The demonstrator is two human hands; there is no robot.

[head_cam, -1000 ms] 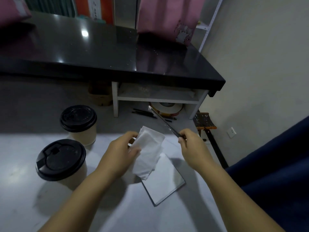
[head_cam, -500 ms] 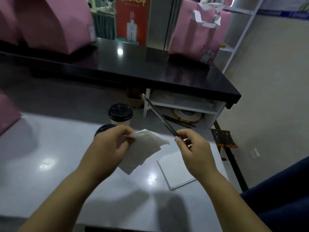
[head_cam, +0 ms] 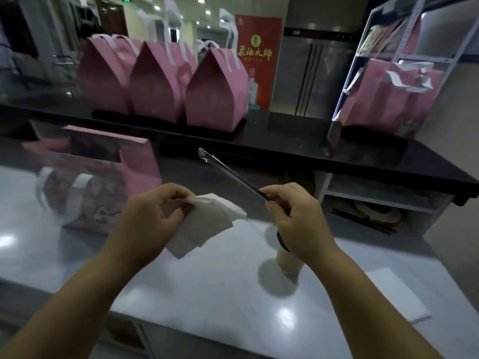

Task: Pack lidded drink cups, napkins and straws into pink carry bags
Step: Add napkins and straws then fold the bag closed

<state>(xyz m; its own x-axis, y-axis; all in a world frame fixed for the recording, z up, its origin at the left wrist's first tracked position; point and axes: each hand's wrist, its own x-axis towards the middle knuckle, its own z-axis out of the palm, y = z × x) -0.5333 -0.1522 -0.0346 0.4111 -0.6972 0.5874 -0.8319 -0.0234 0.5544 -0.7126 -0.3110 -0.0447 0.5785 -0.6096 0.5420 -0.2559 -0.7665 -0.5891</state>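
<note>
Centre frame, the left hand's (head_cam: 153,216) thumb and curled fingers pinch a soft, creased white napkin (head_cam: 207,226), its folded layers drooping. Just right of it, the right hand (head_cam: 295,218) pinches the near end of a thin dark straw (head_cam: 228,172) in a glossy clear wrapper, slanting up and left. Below that hand a pale paper cup (head_cam: 287,263) stands on the shiny white table (head_cam: 207,294), mostly hidden. At mid-left sits a blurred, open-topped pink bag (head_cam: 137,164). Three peaked pink bags (head_cam: 215,92) line the black counter (head_cam: 285,136) at upper left.
</note>
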